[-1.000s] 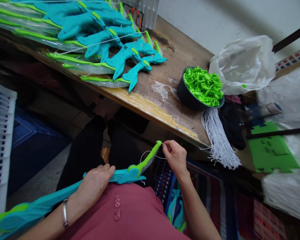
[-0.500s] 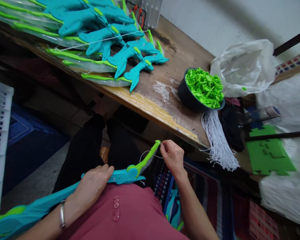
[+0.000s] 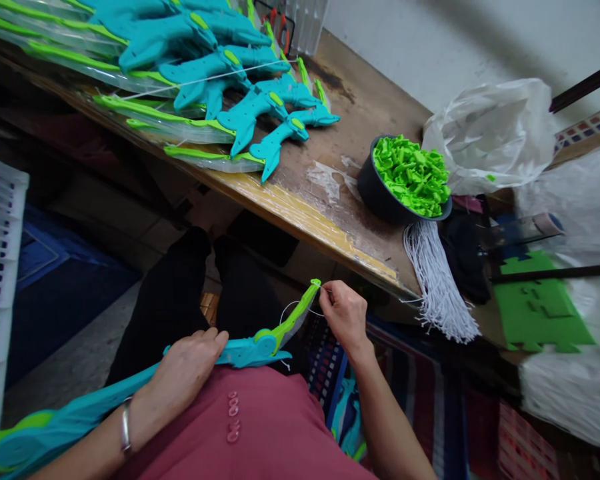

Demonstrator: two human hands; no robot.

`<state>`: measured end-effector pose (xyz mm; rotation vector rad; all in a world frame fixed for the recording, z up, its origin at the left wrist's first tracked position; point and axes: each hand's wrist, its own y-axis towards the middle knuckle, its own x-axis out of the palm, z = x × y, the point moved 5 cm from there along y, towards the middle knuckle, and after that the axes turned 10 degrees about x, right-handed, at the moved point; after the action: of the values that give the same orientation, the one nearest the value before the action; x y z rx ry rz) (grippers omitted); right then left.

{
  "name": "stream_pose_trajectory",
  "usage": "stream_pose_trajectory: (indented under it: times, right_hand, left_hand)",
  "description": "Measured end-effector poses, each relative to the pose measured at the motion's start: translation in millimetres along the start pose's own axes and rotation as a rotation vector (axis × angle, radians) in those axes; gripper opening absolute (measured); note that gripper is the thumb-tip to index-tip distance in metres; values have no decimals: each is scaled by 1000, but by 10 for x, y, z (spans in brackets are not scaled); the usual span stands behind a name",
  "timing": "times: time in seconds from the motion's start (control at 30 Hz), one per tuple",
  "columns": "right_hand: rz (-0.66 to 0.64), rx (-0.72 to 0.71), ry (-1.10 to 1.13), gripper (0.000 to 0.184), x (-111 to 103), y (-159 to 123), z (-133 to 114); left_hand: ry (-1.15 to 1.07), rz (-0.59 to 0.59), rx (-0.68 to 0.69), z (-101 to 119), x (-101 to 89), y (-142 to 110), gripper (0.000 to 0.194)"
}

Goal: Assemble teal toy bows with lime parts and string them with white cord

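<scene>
A teal and green toy bow (image 3: 253,348) lies across my lap. My left hand (image 3: 183,373) presses down on its teal middle grip. My right hand (image 3: 344,313) pinches a thin white string (image 3: 295,305) at the bow's green tip (image 3: 314,289); the string curves back toward the limb. The bow's other end reaches the lower left corner of the view.
A worn wooden table (image 3: 345,107) carries a pile of finished teal bows (image 3: 220,67), a dark bowl of green plastic pieces (image 3: 407,177), a bundle of white strings (image 3: 437,280) hanging over the edge, and a clear plastic bag (image 3: 490,133). A green foam sheet (image 3: 540,300) lies at right, a white crate (image 3: 0,280) at left.
My hands have hardly moved; my right hand has shifted very slightly left at the bow tip. The view has drifted a little.
</scene>
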<state>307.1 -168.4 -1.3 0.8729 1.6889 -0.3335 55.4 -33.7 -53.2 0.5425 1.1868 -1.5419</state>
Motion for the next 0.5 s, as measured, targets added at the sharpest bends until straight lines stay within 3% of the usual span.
stream_pose_trajectory:
  times: [0.5]
  right_hand:
    - [10, -10, -56, 20, 42, 20, 0]
  left_hand:
    - [23, 5, 0, 3, 0, -10, 36]
